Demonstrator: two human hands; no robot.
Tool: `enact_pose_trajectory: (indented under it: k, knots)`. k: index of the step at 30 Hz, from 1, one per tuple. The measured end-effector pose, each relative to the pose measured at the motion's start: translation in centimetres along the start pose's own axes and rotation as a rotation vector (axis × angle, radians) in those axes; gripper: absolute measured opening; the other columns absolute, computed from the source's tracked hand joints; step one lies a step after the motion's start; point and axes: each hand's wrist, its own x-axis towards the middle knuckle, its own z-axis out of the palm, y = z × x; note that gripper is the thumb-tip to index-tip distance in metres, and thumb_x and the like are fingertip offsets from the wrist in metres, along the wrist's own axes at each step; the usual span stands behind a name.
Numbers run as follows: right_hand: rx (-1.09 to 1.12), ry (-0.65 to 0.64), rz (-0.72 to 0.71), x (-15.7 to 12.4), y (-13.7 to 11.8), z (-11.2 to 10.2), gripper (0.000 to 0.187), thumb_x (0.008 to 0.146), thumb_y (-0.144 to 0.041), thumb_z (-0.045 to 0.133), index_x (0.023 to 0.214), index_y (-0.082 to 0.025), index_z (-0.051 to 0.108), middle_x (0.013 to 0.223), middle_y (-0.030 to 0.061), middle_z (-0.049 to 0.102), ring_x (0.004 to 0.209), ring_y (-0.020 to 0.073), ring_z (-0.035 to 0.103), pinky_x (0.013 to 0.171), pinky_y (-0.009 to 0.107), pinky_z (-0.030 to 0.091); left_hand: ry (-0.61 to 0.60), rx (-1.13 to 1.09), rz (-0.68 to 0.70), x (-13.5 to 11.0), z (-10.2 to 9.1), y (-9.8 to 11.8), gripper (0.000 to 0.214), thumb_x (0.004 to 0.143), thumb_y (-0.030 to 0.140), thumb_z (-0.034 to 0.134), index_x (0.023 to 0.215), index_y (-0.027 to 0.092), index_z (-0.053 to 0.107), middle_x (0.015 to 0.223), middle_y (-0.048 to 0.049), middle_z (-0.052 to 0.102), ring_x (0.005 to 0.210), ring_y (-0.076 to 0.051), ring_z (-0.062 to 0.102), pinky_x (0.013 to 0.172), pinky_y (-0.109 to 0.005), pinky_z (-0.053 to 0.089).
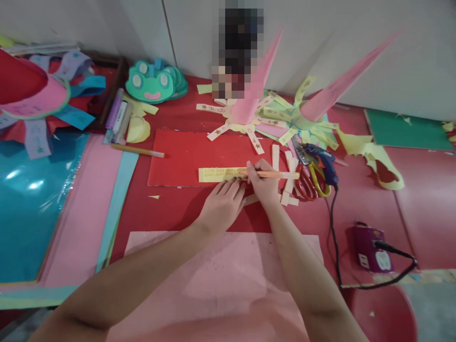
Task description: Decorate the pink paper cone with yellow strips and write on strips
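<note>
My right hand (262, 182) is closed around an orange pen (281, 175), its tip on a yellow paper strip (219, 174). The strip lies across a red card sheet (178, 159) and carries small marks along its length. My left hand (223, 202) rests flat just below the strip, fingers stretched out together and touching its lower edge. Several cream paper strips (289, 183) lie to the right of my right hand.
Red-and-yellow scissors (310, 184) and a blue glue gun (325, 166) lie right, its black cord (334, 237) running to a purple power strip (372, 248). Pink cone hats (249, 102) with star strips stand behind. Pink paper (221, 280) lies near; teal and pink sheets (42, 199) at left.
</note>
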Motion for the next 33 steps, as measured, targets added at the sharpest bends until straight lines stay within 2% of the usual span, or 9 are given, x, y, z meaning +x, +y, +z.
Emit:
enact_pose_trajectory:
  k: [4, 15, 23, 28, 33]
  knots:
    - [-0.013, -0.008, -0.025, -0.02, 0.10, -0.01, 0.035, 0.082, -0.036, 0.051, 0.054, -0.021, 0.036, 0.046, -0.0067, 0.039, 0.043, 0.0064, 0.037, 0.045, 0.022, 0.032, -0.025, 0.081, 0.013, -0.48, -0.01, 0.56, 0.030, 0.088, 0.018, 0.041, 0.110, 0.004, 0.057, 0.116, -0.0159, 0.061, 0.109, -0.025, 0.057, 0.092, -0.036, 0.047]
    - [-0.032, -0.013, -0.028, -0.04, 0.10, -0.03, 0.035, 0.083, -0.034, 0.048, 0.054, -0.021, 0.035, 0.046, -0.0067, 0.038, 0.043, 0.0064, 0.038, 0.045, 0.022, 0.033, -0.079, 0.110, 0.026, -0.59, -0.22, 0.40, 0.032, 0.084, 0.008, 0.041, 0.113, 0.004, 0.056, 0.119, -0.0149, 0.059, 0.112, -0.023, 0.055, 0.094, -0.034, 0.047]
    - [-0.032, -0.012, -0.007, -0.03, 0.21, -0.04, 0.035, 0.082, -0.034, 0.050, 0.053, -0.020, 0.035, 0.045, -0.0070, 0.038, 0.043, 0.0064, 0.037, 0.044, 0.022, 0.031, -0.072, 0.095, 0.027, -0.63, -0.10, 0.29, 0.032, 0.083, 0.007, 0.043, 0.113, 0.004, 0.055, 0.118, -0.0147, 0.060, 0.111, -0.023, 0.055, 0.095, -0.034, 0.046]
    - [0.000, -0.013, 0.019, -0.03, 0.13, -0.02, 0.034, 0.082, -0.037, 0.049, 0.056, -0.020, 0.037, 0.046, -0.0059, 0.044, 0.045, 0.0072, 0.043, 0.047, 0.022, 0.035, -0.048, 0.118, 0.035, -0.62, -0.05, 0.30, 0.031, 0.084, 0.008, 0.043, 0.112, 0.005, 0.056, 0.118, -0.0143, 0.060, 0.111, -0.022, 0.056, 0.094, -0.034, 0.047]
    - [-0.046, -0.011, -0.020, -0.07, -0.10, -0.07, 0.034, 0.082, -0.033, 0.049, 0.053, -0.021, 0.035, 0.044, -0.0072, 0.038, 0.042, 0.0065, 0.039, 0.044, 0.022, 0.033, -0.016, 0.099, 0.036, -0.67, 0.12, 0.29, 0.031, 0.083, 0.008, 0.043, 0.111, 0.003, 0.056, 0.117, -0.0151, 0.061, 0.111, -0.023, 0.056, 0.093, -0.034, 0.048]
